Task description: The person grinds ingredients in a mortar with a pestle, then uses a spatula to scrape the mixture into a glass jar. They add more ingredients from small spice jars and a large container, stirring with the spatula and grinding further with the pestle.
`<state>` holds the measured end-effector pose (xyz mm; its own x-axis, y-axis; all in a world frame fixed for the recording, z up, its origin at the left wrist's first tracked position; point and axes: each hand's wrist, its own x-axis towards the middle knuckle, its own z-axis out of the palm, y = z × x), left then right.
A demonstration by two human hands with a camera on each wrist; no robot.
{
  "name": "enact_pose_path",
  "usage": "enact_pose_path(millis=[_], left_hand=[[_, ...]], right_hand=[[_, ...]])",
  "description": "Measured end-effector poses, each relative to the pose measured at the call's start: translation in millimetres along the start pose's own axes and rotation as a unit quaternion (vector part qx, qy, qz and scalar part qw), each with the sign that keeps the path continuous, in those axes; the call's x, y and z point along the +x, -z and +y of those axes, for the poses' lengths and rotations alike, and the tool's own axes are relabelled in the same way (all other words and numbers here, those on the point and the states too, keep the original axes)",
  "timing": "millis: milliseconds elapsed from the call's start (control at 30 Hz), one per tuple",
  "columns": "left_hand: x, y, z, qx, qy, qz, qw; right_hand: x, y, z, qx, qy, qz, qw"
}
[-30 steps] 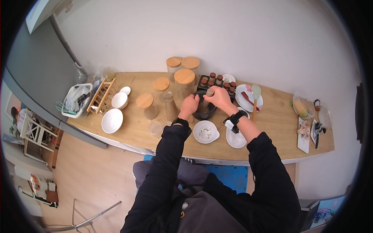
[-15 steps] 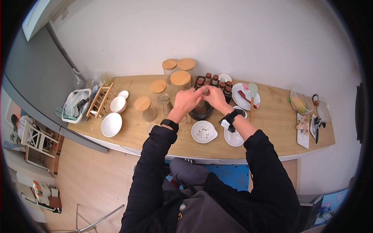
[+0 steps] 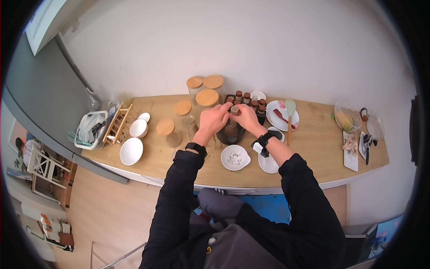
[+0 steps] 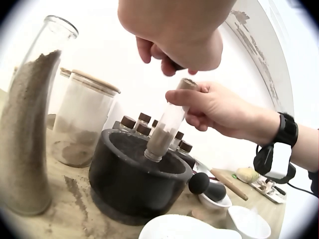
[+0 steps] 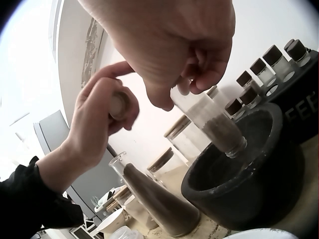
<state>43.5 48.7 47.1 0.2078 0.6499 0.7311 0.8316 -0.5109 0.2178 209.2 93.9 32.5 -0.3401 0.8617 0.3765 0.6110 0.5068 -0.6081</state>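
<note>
Head view: a person in dark sleeves works at a wooden counter (image 3: 313,134) set against a pale wall (image 3: 224,36). The right hand (image 3: 251,121) is clamped on a glass vial (image 4: 167,127), tipped mouth-down over the opening of a black mortar (image 4: 137,179), with brown powder gathered near its neck. The left hand (image 3: 214,120), fingers curled around a small round cap (image 5: 118,105), is raised just beside it.

Behind the mortar is a black rack (image 5: 309,82) of capped vials; to its left are jars with wooden lids (image 3: 207,97) and a glass flask (image 4: 30,124) of brown powder. Powder streaks (image 4: 75,194) mark the counter. A white bowl (image 3: 235,158) of pale bits rests in front, and a flowered plate (image 3: 277,117) lies to the right, near a wire basket (image 3: 347,119).

At the counter's left end are a wooden rack (image 3: 117,125) and a white basket (image 3: 92,145) of utensils, beside a gray refrigerator (image 3: 53,89). A white chair (image 3: 45,170) and a blue mat (image 3: 268,208) are on the floor.
</note>
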Motion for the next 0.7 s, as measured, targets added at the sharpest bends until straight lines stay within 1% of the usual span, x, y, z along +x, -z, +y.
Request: enact_pose_path(millis=[100,133,200,233,300,367,400,500,567,600,667,700], left_hand=[[1,-3,-1,0.015,0.017,-0.031,0.999],[0,-4,-1,0.010,0.013,-0.037,0.999],[-2,-3,3,0.001,0.008,-0.046,0.999],[2,-1,5,-0.005,0.008,-0.034,0.999],[0,4,11,-0.015,0.015,-0.018,1.000],[-3,-1,5,0.000,0.016,-0.054,0.998],[-2,-2,4,0.006,0.016,-0.070,0.997],[-3,-2,3,-0.015,0.047,-0.020,0.999],[-8,-1,3,-0.010,0.054,-0.053,0.997],[-7,0,4,-0.007,0.056,-0.067,0.996],[-4,1,6,-0.030,0.038,-0.044,0.998],[-6,2,7,-0.041,0.031,-0.034,0.998]], right_hand=[[0,0,3,0.011,0.001,0.002,1.000],[0,-3,5,0.022,0.032,0.015,0.999],[-1,-6,7,0.013,0.032,0.022,0.999],[0,-5,7,0.009,0.032,0.028,0.999],[2,-4,9,0.013,0.028,0.011,0.999],[2,-7,8,0.040,0.036,0.003,0.999],[1,-6,6,0.035,0.034,0.005,0.999],[-2,-6,5,0.022,0.031,0.009,0.999],[1,-10,8,0.020,0.037,-0.003,0.999],[0,-9,7,0.024,0.038,0.004,0.999],[-3,-8,5,0.034,0.038,0.021,0.998],[-4,-9,5,0.030,0.036,0.015,0.999]])
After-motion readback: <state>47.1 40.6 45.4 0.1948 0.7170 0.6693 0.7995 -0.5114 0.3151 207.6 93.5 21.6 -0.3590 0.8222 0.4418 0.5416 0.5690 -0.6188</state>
